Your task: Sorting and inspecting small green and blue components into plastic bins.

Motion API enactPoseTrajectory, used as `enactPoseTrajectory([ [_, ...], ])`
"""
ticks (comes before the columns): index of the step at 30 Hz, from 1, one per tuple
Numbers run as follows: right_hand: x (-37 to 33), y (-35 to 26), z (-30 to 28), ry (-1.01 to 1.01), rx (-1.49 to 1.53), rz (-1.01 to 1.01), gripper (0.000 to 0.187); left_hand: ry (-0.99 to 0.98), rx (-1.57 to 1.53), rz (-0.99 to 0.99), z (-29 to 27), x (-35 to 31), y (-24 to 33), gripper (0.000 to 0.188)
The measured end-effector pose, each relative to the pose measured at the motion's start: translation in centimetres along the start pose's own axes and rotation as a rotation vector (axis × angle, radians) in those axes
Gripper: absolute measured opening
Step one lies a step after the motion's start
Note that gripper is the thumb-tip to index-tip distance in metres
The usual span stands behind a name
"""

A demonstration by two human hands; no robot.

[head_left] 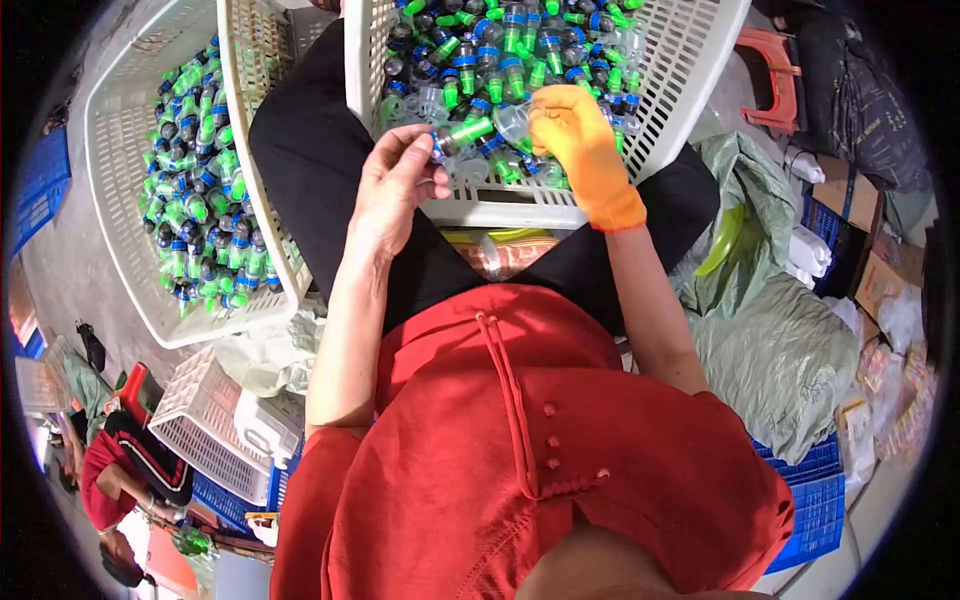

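Bare, my left hand (393, 185) pinches a small bottle-shaped plastic piece (465, 133) with a bright green end and a blue band between thumb and fingers. Its green end points toward my right hand (585, 150), which wears an orange glove. The gloved fingers are closed on a clear plastic cup-like piece (511, 122). Both hands are over the near side of a white slatted basket (520, 214) between my legs. Inside lie many similar green, blue and black pieces (515, 50), with loose clear pieces among them.
A second white basket (115, 130) of the same pieces stands to the left. A red stool (770, 80) is at the far right, near a grey-green plastic sheet (775, 350). Lower left are an overturned white crate (205, 410) and another person (110, 470) in red.
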State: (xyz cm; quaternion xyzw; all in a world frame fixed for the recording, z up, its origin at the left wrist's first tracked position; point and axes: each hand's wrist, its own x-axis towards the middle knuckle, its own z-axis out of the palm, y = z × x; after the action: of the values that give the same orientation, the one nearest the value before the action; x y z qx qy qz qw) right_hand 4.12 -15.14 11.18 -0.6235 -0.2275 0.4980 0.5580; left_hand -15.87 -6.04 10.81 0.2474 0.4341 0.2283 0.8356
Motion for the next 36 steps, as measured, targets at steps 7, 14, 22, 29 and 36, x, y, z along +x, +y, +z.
enactPoseTrajectory([
  [7,-4.4,-4.5,0.8,-0.152,-0.316,-0.075,0.032,-0.216,0.048,-0.019,2.4,-0.8,-0.7,0.020],
  [14,-5.5,-4.3,1.6,-0.243,-1.190,-0.640,0.033,-0.032,0.336,-0.165,4.2,-3.5,0.3,0.012],
  [22,-8.5,-3.3,1.6,-0.310,-0.505,-0.050,0.033,-0.085,0.886,0.463,4.2,-6.2,-1.4,0.014],
  [29,-9.6,0.3,4.5,-0.118,-1.004,-0.588,0.035,-0.022,0.689,0.238,2.3,-6.0,-1.6,0.015],
  [36,-9.8,0.2,7.7,-0.352,-0.410,-0.081,0.036,0.013,0.889,0.528,-0.9,-8.8,-0.7,0.017],
])
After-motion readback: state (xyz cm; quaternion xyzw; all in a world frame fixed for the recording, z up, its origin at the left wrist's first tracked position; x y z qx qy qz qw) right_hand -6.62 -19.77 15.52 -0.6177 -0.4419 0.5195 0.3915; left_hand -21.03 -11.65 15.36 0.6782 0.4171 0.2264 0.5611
